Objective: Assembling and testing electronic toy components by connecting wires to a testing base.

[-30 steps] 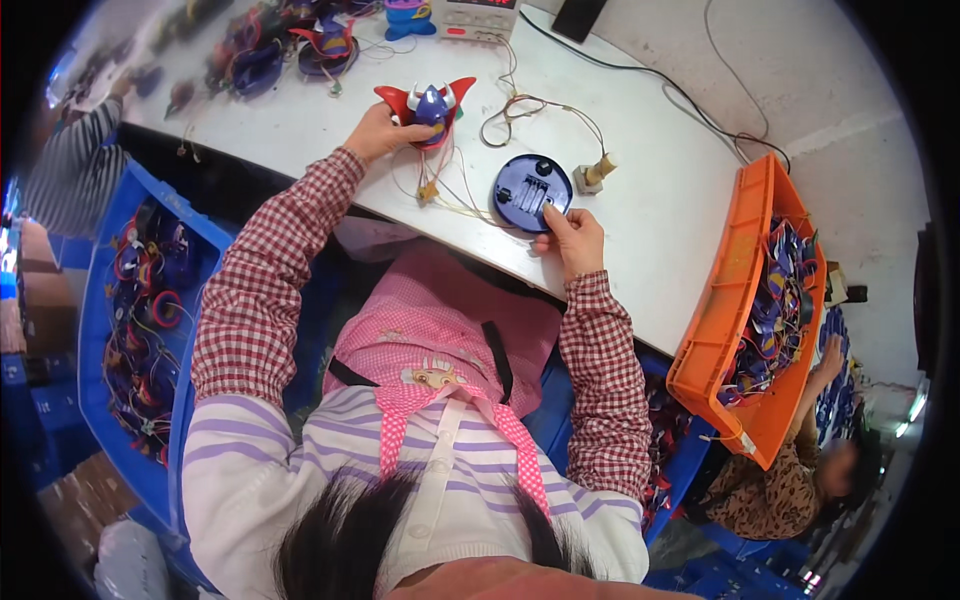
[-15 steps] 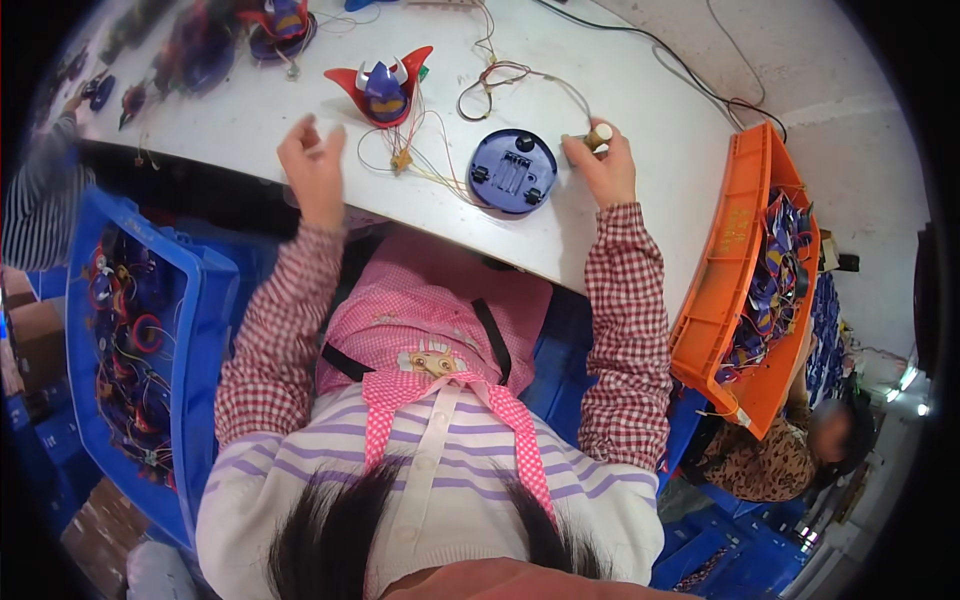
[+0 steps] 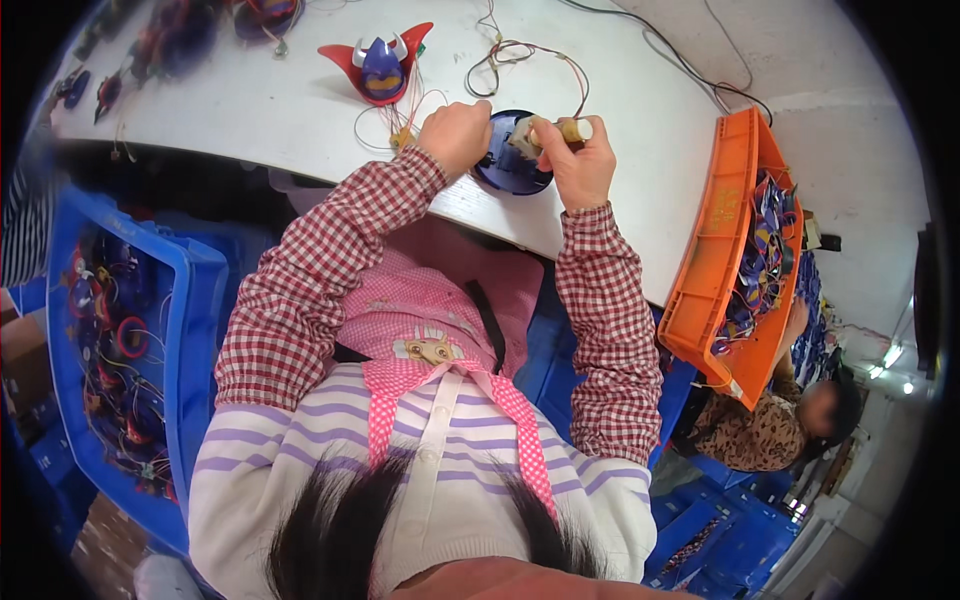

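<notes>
A round, dark blue-purple plastic base lies on the white table in front of me. My left hand is closed at the left rim of the base, its fingertips partly hidden. My right hand grips a small wired block with a pale cylindrical end and holds it over the right part of the base. A cable leads from the block toward the far side. Beyond my left hand stands a purple toy figure with a red winged collar and silver horns. Thin wires and a small brown part trail from the figure.
An orange crate full of purple toy parts stands at the table's right edge. At my left, a blue crate holds wired toy pieces. More toys lie far left. A person sits at the right; a striped sleeve shows at left.
My left hand has come right from the open table and closed at the base's rim. My right hand has brought the wired block left, over the base.
</notes>
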Demonstrator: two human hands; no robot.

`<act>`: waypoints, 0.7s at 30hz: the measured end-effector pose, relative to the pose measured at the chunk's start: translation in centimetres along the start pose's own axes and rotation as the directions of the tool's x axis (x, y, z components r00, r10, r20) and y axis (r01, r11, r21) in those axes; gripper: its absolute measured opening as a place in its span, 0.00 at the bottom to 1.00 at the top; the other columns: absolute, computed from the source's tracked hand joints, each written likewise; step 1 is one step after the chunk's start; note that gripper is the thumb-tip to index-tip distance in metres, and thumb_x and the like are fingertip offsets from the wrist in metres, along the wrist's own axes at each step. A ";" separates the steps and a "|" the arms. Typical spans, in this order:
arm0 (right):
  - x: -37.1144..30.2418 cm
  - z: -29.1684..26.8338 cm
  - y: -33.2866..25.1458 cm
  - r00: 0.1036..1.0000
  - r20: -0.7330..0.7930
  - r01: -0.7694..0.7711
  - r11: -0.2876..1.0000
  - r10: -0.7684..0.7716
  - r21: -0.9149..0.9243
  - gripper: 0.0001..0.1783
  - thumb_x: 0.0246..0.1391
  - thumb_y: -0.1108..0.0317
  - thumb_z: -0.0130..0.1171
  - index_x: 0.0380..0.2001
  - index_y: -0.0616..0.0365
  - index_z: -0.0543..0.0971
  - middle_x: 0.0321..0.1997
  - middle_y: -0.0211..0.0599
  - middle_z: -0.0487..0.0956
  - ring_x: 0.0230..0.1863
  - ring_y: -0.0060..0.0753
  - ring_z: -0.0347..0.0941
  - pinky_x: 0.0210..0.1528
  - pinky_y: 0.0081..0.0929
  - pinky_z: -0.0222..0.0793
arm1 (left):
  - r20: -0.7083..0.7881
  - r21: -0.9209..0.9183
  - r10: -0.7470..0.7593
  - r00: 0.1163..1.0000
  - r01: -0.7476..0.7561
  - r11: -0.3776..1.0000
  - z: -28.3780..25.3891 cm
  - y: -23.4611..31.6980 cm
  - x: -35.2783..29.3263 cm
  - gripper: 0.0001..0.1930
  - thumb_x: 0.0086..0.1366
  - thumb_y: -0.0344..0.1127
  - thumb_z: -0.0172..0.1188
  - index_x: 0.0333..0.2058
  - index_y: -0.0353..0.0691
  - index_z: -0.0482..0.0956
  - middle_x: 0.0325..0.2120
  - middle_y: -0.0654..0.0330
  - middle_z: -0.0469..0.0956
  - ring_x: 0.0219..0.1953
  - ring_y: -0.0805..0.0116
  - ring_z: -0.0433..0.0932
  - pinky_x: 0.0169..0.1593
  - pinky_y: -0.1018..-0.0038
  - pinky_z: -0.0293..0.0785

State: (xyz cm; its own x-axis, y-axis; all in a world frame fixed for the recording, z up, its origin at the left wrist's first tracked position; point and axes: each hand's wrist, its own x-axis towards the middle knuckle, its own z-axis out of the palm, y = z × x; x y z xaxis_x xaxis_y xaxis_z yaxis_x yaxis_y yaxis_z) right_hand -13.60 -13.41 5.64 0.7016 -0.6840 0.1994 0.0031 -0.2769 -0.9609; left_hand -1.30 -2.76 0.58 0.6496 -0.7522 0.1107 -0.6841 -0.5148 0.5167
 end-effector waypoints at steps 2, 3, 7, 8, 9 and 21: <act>-0.2 0.0 1.1 1.000 0.007 -0.003 0.999 0.003 -0.035 0.13 0.46 0.71 0.66 0.31 0.63 0.72 0.23 0.35 0.76 0.15 0.18 0.64 0.18 0.14 0.64 | -0.034 -0.041 0.005 0.999 -0.006 0.999 0.4 -0.1 -0.4 0.11 0.59 0.37 0.51 0.32 0.34 0.74 0.24 0.48 0.79 0.26 0.47 0.78 0.30 0.60 0.73; -0.3 0.0 1.8 0.996 0.010 0.094 0.989 -0.093 -0.117 0.13 0.46 0.72 0.66 0.31 0.62 0.72 0.23 0.35 0.76 0.16 0.19 0.65 0.18 0.15 0.64 | -0.059 -0.048 0.003 0.998 -0.006 0.999 0.5 -0.1 -0.6 0.10 0.59 0.36 0.51 0.32 0.34 0.74 0.23 0.48 0.79 0.25 0.47 0.77 0.30 0.59 0.72; -0.7 -0.2 3.1 0.928 0.068 0.366 0.860 -0.367 -0.356 0.13 0.46 0.72 0.66 0.31 0.62 0.72 0.24 0.33 0.75 0.17 0.22 0.66 0.20 0.18 0.66 | -0.134 -0.074 0.003 0.991 -0.013 0.997 1.0 0.1 -1.0 0.09 0.58 0.35 0.51 0.33 0.35 0.74 0.22 0.48 0.78 0.25 0.46 0.77 0.29 0.59 0.72; -0.9 -0.1 3.0 0.903 0.080 0.416 0.814 -0.421 -0.407 0.13 0.45 0.72 0.66 0.31 0.62 0.72 0.24 0.33 0.75 0.18 0.23 0.67 0.20 0.19 0.66 | -0.142 -0.089 0.005 0.990 -0.018 0.996 1.1 0.0 -1.1 0.09 0.58 0.35 0.51 0.32 0.35 0.74 0.22 0.48 0.78 0.24 0.46 0.77 0.29 0.59 0.72; -1.1 0.0 2.9 0.876 0.095 0.461 0.762 -0.474 -0.455 0.13 0.44 0.73 0.66 0.31 0.61 0.72 0.24 0.33 0.74 0.19 0.25 0.67 0.21 0.20 0.66 | -0.150 -0.104 0.007 0.989 -0.023 0.994 1.3 0.0 -1.1 0.09 0.57 0.35 0.51 0.32 0.35 0.74 0.21 0.47 0.78 0.24 0.46 0.77 0.29 0.59 0.72; -2.5 1.4 2.0 0.879 0.243 0.460 0.593 -0.411 -0.661 0.14 0.42 0.70 0.67 0.31 0.60 0.73 0.27 0.35 0.71 0.21 0.35 0.67 0.25 0.25 0.67 | -0.199 -0.113 -0.006 0.980 -0.017 0.994 2.3 0.0 -1.5 0.08 0.57 0.34 0.52 0.31 0.35 0.74 0.19 0.48 0.77 0.22 0.46 0.76 0.25 0.59 0.70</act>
State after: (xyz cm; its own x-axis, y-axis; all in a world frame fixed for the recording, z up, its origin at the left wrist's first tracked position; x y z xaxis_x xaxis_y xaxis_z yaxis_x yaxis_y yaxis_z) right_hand -14.37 -11.29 2.90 0.7887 -0.3230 0.5230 -0.1464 -0.9250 -0.3505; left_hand -3.06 -2.56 -1.54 0.7070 -0.6518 0.2745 -0.6531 -0.4527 0.6071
